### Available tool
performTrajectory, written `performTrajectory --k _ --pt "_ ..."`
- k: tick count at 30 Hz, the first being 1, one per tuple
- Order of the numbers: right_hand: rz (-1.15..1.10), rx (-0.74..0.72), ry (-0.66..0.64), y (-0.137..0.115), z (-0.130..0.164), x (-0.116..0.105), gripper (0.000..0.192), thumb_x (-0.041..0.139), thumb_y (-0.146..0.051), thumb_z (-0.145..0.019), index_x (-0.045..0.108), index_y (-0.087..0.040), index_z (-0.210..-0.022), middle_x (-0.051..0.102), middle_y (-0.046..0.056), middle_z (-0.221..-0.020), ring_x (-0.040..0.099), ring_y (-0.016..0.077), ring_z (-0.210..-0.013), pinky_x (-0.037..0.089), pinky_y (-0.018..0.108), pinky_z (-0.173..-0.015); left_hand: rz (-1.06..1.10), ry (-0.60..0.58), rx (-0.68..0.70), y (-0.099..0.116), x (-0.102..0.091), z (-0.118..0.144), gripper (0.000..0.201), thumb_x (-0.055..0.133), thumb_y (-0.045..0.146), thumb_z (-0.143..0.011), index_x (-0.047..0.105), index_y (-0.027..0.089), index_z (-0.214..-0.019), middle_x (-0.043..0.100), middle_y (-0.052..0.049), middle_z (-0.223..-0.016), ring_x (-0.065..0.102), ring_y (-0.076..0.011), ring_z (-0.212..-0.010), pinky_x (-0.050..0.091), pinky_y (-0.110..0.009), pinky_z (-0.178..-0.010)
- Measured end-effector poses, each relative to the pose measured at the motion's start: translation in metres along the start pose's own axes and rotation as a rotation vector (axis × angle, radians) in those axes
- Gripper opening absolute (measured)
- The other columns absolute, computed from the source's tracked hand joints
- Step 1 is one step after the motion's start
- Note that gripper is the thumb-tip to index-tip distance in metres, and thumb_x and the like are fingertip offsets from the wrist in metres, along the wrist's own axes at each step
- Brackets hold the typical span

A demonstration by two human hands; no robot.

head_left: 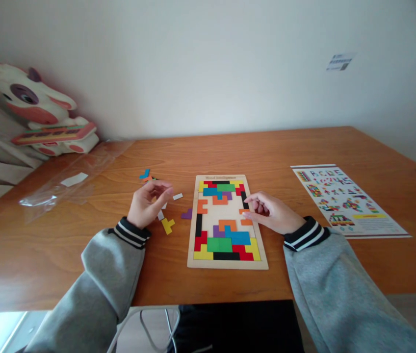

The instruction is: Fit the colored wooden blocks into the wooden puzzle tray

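Observation:
A wooden puzzle board (191, 245) lies flat on the table, partly filled with coloured block pieces at its top, bottom and sides; bare wood shows in the middle. My right hand (272, 213) is at the board's right edge, thumb and forefinger apart, the thumb at an orange piece (247, 222) and the forefinger beside a black piece (244, 200). Over loose pieces left of the board, my left hand (147, 203) is closed, thumb and forefinger tips close together; anything between them is hidden. Around it lie a yellow piece (168, 225), a purple piece (187, 214) and a blue piece (144, 174).
A printed pattern sheet (351, 203) lies on the right of the table (267, 152). At the left are a clear plastic bag (55, 193) and a cow-shaped toy keyboard (46, 110). Behind the table rises a white wall (200, 68) with a small label. White cables hang below the front edge.

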State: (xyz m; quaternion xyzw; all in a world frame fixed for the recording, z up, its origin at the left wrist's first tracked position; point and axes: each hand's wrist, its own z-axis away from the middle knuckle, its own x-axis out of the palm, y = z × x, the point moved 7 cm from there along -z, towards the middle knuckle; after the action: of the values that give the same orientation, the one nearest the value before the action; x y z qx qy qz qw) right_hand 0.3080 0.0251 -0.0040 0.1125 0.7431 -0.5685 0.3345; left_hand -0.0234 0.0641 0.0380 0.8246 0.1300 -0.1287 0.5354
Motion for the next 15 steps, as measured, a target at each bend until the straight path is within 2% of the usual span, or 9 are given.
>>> performTrajectory --k 3,4,6,8,10,15 --pt "-0.009 0.018 0.004 0.001 0.0 0.0 0.04 0.063 -0.053 -0.087 0.058 -0.02 -0.107 0.056 0.0 -0.075 0.05 0.0123 -0.06 0.045 0.026 -0.052 -0.295 -0.231 0.158 0.007 -0.001 -0.002 0.022 0.076 0.039 -0.076 0.076 0.022 -0.089 0.074 -0.007 -0.088 0.064 -0.0217 -0.083 0.051 -0.035 -0.081" --pt "-0.003 0.014 0.01 0.001 0.0 0.0 0.04 0.063 -0.053 -0.087 0.058 -0.02 -0.108 0.057 0.0 -0.075 0.05 0.0127 -0.06 0.046 0.027 -0.053 -0.354 -0.261 0.2 0.008 -0.005 -0.002 0.019 0.075 0.038 -0.076 0.076 0.023 -0.089 0.075 -0.007 -0.091 0.065 -0.0233 -0.088 0.05 -0.038 -0.088" --pt "0.039 -0.012 0.034 0.0 0.0 -0.002 0.037 0.063 -0.052 -0.087 0.059 -0.021 -0.107 0.057 0.001 -0.076 0.051 0.0138 -0.061 0.047 0.028 -0.054 -0.427 -0.231 0.247 0.01 -0.018 -0.003 0.017 0.072 0.038 -0.079 0.077 0.024 -0.088 0.075 -0.007 -0.094 0.065 -0.0242 -0.092 0.047 -0.039 -0.096" --pt "0.117 -0.049 0.068 -0.001 -0.001 -0.005 0.03 0.061 -0.049 -0.09 0.06 -0.021 -0.103 0.057 0.002 -0.076 0.052 0.0149 -0.062 0.047 0.03 -0.057 -0.475 -0.163 0.239 0.008 -0.032 -0.004 0.018 0.07 0.038 -0.08 0.076 0.024 -0.088 0.075 -0.007 -0.091 0.065 -0.0227 -0.086 0.048 -0.037 -0.092" --pt "0.191 -0.071 0.097 -0.003 -0.001 -0.008 0.024 0.058 -0.044 -0.091 0.06 -0.022 -0.1 0.057 0.002 -0.076 0.052 0.0153 -0.062 0.047 0.03 -0.058 -0.502 -0.162 0.199 0.001 -0.039 -0.004 0.021 0.071 0.041 -0.079 0.076 0.023 -0.087 0.074 -0.006 -0.087 0.064 -0.021 -0.078 0.05 -0.032 -0.083" --pt "0.238 -0.067 0.098 -0.003 -0.001 -0.009 0.019 0.054 -0.038 -0.092 0.058 -0.023 -0.103 0.056 -0.001 -0.07 0.051 0.0148 -0.058 0.045 0.03 -0.057 -0.551 -0.365 0.142 -0.013 -0.034 0.002 0.033 0.075 0.053 -0.072 0.074 0.023 -0.086 0.073 -0.004 -0.08 0.064 -0.0184 -0.07 0.05 -0.027 -0.068"
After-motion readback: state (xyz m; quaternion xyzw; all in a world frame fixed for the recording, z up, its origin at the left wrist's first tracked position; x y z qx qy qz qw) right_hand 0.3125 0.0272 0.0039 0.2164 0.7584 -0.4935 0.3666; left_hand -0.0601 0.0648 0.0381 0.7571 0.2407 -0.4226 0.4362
